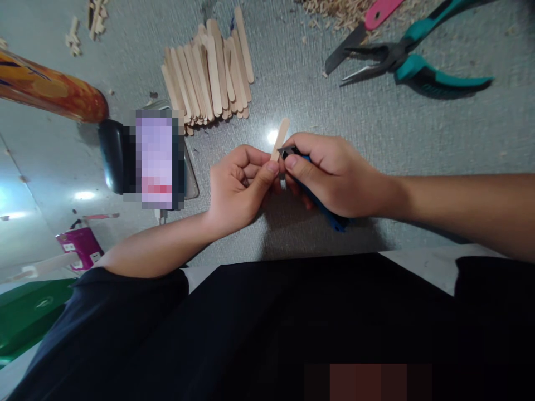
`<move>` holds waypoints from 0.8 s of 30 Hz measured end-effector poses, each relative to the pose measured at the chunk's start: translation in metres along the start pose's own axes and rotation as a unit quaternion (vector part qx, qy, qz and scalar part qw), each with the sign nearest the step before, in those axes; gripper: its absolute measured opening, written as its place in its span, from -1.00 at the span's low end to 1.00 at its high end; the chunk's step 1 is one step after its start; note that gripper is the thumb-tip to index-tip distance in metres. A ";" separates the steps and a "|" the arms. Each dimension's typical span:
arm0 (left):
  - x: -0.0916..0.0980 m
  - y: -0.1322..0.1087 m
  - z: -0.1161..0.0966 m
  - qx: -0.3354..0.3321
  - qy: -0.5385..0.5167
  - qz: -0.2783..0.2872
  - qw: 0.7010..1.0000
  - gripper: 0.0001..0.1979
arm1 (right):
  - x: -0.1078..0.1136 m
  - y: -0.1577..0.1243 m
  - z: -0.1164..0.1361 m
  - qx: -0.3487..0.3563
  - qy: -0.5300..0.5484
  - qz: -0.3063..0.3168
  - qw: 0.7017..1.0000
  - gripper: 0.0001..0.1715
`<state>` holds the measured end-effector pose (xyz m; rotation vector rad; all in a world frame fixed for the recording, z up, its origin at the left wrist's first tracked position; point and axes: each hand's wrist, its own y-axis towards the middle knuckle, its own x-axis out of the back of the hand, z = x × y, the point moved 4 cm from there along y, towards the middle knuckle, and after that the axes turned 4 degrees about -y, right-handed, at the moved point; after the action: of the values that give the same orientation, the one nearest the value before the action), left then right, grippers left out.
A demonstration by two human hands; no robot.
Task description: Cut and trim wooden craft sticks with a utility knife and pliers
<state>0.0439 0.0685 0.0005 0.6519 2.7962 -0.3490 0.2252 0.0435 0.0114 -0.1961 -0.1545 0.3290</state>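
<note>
A wooden craft stick (281, 137) is pinched between the thumb and fingers of my left hand (242, 181), its free end pointing up and away from me. My right hand (334, 172) is closed around a blue utility knife (315, 197). The knife's dark tip lies against the stick's right side, just above my left thumb. Whether the blade is cutting into the wood I cannot tell. Beyond my left hand lies a pile of similar craft sticks (209, 72).
Teal-handled pliers (397, 55) and a pink-handled blade (359, 36) lie at the upper right, near wood shavings (334, 14). To the left are a blurred phone (156, 161), a black case (112, 157), an orange can (50, 86) and a purple power socket (79, 245).
</note>
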 end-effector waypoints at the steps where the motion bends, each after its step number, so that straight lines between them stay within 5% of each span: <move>1: 0.000 0.000 0.000 -0.001 -0.005 0.000 1.000 -0.64 | 0.000 0.000 0.000 0.005 -0.004 0.002 1.000 -0.68; 24: 0.004 -0.001 0.005 -0.013 0.038 -0.045 0.998 -0.59 | -0.002 -0.002 0.002 -0.038 0.028 0.000 0.999 -0.66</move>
<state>0.0411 0.0679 -0.0053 0.5462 2.9032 -0.3107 0.2241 0.0411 0.0133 -0.2797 -0.1115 0.3174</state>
